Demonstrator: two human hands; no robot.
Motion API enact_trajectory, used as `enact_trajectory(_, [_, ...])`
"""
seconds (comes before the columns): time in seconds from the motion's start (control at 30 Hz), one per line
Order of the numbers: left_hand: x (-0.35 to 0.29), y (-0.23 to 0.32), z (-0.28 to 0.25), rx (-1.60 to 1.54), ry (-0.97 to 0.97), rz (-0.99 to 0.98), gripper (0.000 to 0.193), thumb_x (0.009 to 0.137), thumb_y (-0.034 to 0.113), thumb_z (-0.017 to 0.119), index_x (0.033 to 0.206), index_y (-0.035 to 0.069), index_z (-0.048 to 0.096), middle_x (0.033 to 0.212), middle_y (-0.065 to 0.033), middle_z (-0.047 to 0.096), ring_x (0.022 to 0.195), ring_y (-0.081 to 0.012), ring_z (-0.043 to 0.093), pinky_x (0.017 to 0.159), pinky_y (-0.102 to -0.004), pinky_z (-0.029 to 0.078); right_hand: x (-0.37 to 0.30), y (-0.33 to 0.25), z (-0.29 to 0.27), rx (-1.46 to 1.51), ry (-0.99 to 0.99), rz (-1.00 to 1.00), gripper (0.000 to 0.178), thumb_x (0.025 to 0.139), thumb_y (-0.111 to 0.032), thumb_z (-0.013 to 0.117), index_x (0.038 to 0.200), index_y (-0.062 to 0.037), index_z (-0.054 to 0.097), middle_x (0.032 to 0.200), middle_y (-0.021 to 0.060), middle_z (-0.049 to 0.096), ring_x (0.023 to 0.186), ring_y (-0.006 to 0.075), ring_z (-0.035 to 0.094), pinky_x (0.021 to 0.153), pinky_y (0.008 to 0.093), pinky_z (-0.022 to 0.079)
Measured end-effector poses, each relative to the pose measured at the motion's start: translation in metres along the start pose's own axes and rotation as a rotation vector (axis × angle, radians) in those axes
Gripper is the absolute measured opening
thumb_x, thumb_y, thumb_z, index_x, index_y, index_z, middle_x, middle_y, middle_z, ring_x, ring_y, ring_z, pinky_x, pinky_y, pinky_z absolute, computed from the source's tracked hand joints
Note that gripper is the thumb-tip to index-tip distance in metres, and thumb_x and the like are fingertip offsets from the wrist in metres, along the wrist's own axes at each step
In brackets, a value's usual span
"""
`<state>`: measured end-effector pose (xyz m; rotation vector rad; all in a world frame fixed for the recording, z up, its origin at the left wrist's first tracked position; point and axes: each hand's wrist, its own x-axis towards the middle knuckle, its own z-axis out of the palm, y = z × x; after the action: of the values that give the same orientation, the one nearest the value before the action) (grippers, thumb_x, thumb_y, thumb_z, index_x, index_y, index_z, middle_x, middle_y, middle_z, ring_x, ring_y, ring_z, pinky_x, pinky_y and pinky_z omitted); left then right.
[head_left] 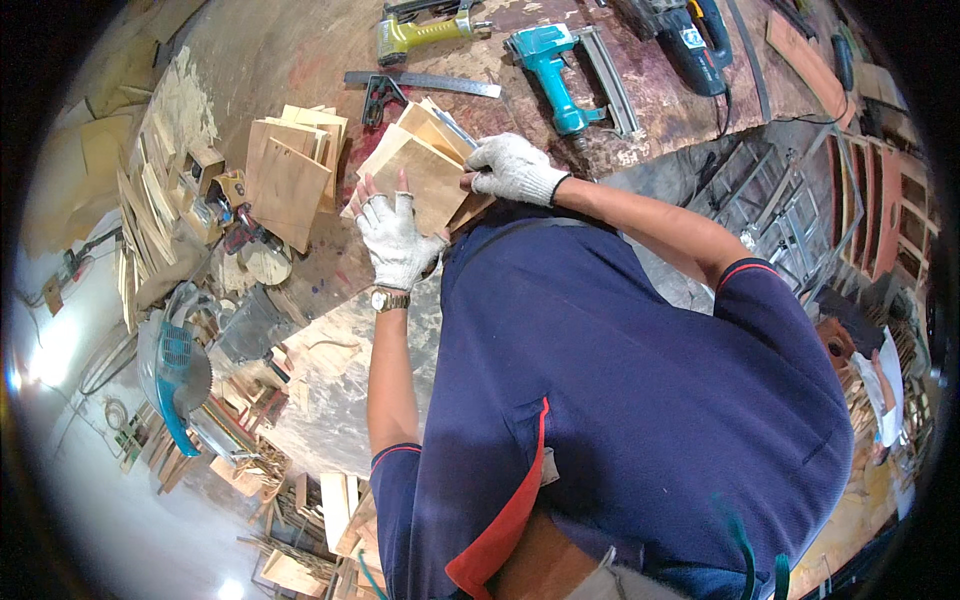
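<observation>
- Thin wooden boards (428, 182): in a fanned stack on the near side of the counter (270, 60), between both hands.
- Left hand (390, 237), gloved: against the left side of the stack, fingers spread apart.
- Right hand (515, 168), gloved: at the right edge, fingers curled; grip impossible to tell.
- Just left: second stack of boards (287, 190).
- Beyond: metal ruler (435, 82), teal nail gun (548, 78).

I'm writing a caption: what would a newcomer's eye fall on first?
The navy shirt fills the middle and lower right. Just above it, the left hand and right hand, both white-gloved, are at pale wooden boards. A teal nail gun lies near the top.
</observation>
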<state>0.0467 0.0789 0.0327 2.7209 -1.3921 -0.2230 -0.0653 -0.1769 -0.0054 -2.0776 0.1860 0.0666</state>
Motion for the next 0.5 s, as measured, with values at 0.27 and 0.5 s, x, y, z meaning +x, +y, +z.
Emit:
enact_trajectory(0.27, [0.0018, 0.0044, -0.0004, -0.003, -0.006, -0.023, 0.135, 0.062, 0.055, 0.091, 0.175, 0.017, 0.026, 0.17, -0.0421, 0.02, 0.16, -0.0587, 0.021, 0.132, -0.0668, 0.015, 0.0011, 0.0063, 0.0013, 0.03, 0.008, -0.024, 0.031, 0.09, -0.036, 0.079, 0.098, -0.0065, 0.082, 0.092, 0.0201, 0.074, 0.091, 0.0417, 0.073, 0.08, 0.0512, 0.056])
enact_trajectory(0.5, [0.0009, 0.0051, -0.0051, 0.029, -0.012, -0.011, 0.126, 0.07, 0.056, 0.088, 0.174, 0.016, 0.03, 0.171, -0.0415, 0.021, 0.16, -0.0571, 0.022, 0.131, -0.0647, 0.019, 0.0002, 0.0083, 0.0055, -0.006, 0.045, -0.044, 0.031, 0.09, -0.037, 0.079, 0.099, -0.007, 0.082, 0.091, 0.0195, 0.074, 0.092, 0.0404, 0.073, 0.08, 0.0513, 0.056])
